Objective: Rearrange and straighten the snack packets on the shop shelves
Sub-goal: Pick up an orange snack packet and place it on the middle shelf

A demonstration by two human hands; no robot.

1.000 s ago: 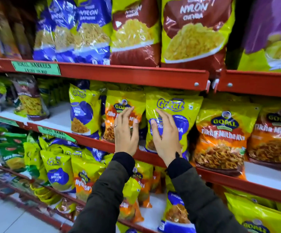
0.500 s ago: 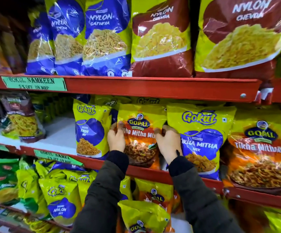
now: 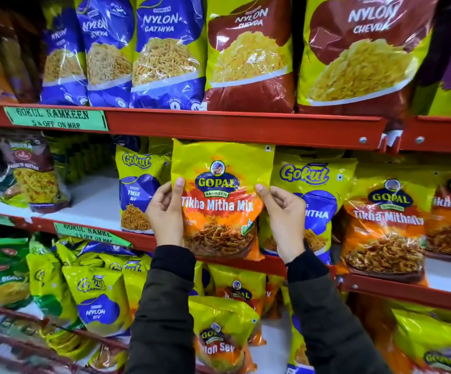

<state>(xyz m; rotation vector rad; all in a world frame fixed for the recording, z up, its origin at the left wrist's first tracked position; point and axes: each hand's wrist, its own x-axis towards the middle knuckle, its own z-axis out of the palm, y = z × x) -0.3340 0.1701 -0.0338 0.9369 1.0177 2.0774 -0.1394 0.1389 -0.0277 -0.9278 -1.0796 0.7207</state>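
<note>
Nearest the camera, two dark padded jacket sleeves (image 3: 170,314) rise toward the middle shelf. The left hand (image 3: 165,214) pinches the left edge of the yellow-and-orange glossy plastic Gopal Tikha Mitha Mix packet (image 3: 220,201), thumb on the front and the other fingers curled behind; the right hand (image 3: 286,217) pinches the right edge the same way. The packet is upright, facing forward, in front of the middle shelf row; its lower edge overlaps the red metal shelf lip (image 3: 246,261), and whether it rests on the shelf cannot be determined. Risks from here: the film is slick and the grip is edge-only, so the packet may slip or twist if either pinch loosens. If released without seating, it is likely to tip forward over the lip onto the leaning yellow packets on the lower shelf (image 3: 97,298). Just behind, the yellow-and-blue Gokul Tikhi Sev packet (image 3: 138,195) stands to the left and the yellow-and-blue Gokul Tikha Mitha packet (image 3: 313,201) to the right; pushing the held packet back between them may knock either askew. Farther right stand matching orange Gopal packets (image 3: 386,225); setting the held packet apart from them would leave the brands mixed.
</note>
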